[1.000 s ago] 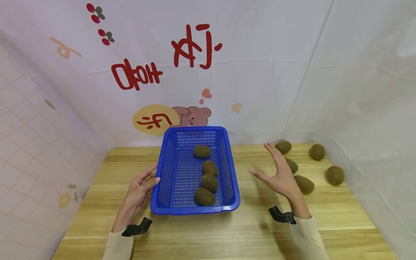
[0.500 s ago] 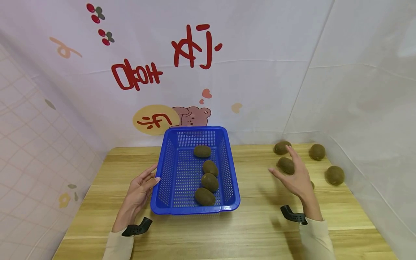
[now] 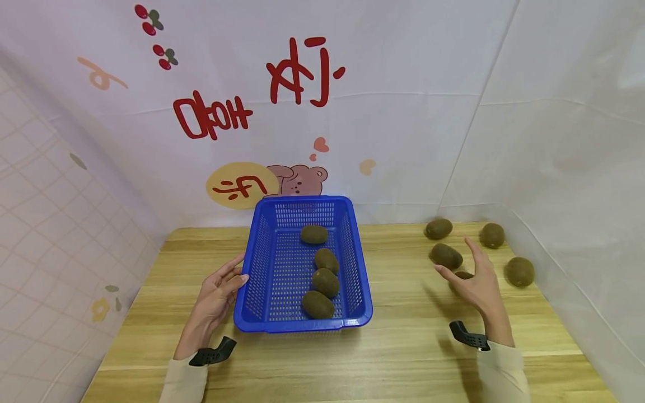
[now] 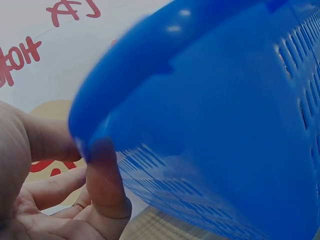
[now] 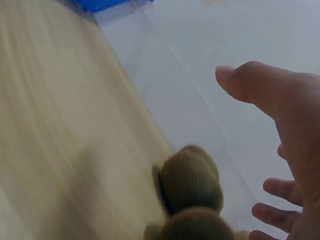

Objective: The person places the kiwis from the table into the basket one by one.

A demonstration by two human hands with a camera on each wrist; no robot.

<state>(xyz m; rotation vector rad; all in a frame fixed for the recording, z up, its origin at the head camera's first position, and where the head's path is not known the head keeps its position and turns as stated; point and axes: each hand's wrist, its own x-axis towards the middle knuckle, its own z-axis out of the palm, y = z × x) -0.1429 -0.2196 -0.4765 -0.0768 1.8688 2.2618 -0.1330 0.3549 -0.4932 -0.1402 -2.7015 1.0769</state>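
A blue plastic basket [image 3: 303, 326] with slotted walls stands on the table, with several brown kiwis [image 3: 318, 305] lying in it. My left hand [image 3: 214, 296] pinches the basket's left rim between thumb and fingers; in the left wrist view the rim [image 4: 95, 100] sits between them. Over the right side of the table hovers my right hand [image 3: 481, 282], its fingers spread and nothing held. Just beneath it lies a kiwi [image 3: 459, 279], partly hidden by the hand. Another kiwi [image 3: 446, 256] is just beyond the thumb. In the right wrist view, kiwis [image 5: 192, 185] appear below the raised thumb.
More loose kiwis lie to the right: one at the back [image 3: 438, 228], one near the corner [image 3: 491, 235] and one by the right-hand sheet [image 3: 519, 272]. A white printed sheet [image 3: 403, 140] walls in the wooden table [image 3: 383, 358] at the back and sides.
My right hand has moved rightward and slightly toward me, away from the basket and over the loose kiwis. The left hand and the basket have stayed put.
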